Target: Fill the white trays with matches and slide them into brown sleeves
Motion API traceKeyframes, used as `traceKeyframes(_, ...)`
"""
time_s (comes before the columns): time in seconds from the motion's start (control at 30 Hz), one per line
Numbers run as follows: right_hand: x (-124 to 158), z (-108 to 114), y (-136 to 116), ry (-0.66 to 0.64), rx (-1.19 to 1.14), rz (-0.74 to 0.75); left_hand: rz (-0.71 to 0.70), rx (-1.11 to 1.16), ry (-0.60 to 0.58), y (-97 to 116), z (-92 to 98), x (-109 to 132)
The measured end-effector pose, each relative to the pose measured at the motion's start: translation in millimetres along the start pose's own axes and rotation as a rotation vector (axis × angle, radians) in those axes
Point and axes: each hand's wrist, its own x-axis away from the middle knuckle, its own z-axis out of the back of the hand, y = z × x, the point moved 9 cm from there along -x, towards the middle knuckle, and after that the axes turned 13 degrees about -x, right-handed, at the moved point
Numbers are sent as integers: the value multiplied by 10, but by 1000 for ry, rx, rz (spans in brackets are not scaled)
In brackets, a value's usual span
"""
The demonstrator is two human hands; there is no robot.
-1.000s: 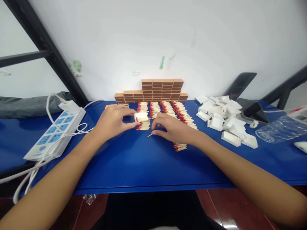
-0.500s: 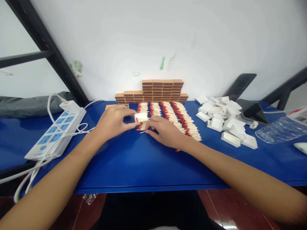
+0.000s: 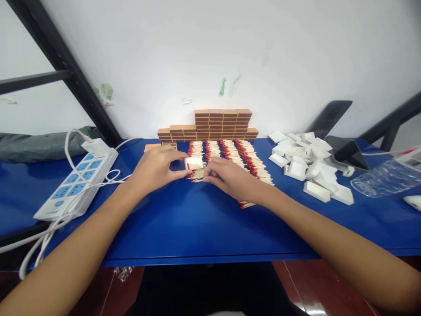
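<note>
L hand (image 3: 158,169) pinches the white tray (image 3: 194,163) by its end, keeping its face free toward R hand (image 3: 230,177), whose curled fingertips close on matches (image 3: 198,177) just beside it, mid-tabletop (image 3: 184,228). Match rows (image 3: 250,162) crowd R wrist. Sleeve stack (image 3: 219,125) at wall, spare trays (image 3: 309,169) to R, power strip (image 3: 77,182) to L, all well apart.

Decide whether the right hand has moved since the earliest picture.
Yes. The right hand has edged left, toward the white matchbox tray, judged against the stacked brown matchboxes at the wall.

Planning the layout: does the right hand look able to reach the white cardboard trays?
Probably yes: only flat red-tipped wooden matches lie between the right hand and the white cardboard trays.
</note>
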Motion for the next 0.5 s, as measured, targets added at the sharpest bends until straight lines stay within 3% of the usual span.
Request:
traceKeyframes(0.17,-16,222,-31,211,56,40,-45,75,1,152,13,-10)
traceKeyframes(0.33,-23,177,-54,231,133,67,-59,142,30,239,9,20)
traceKeyframes(0.5,5,214,-116,258,136,113,-1,87,38,120,19,8)
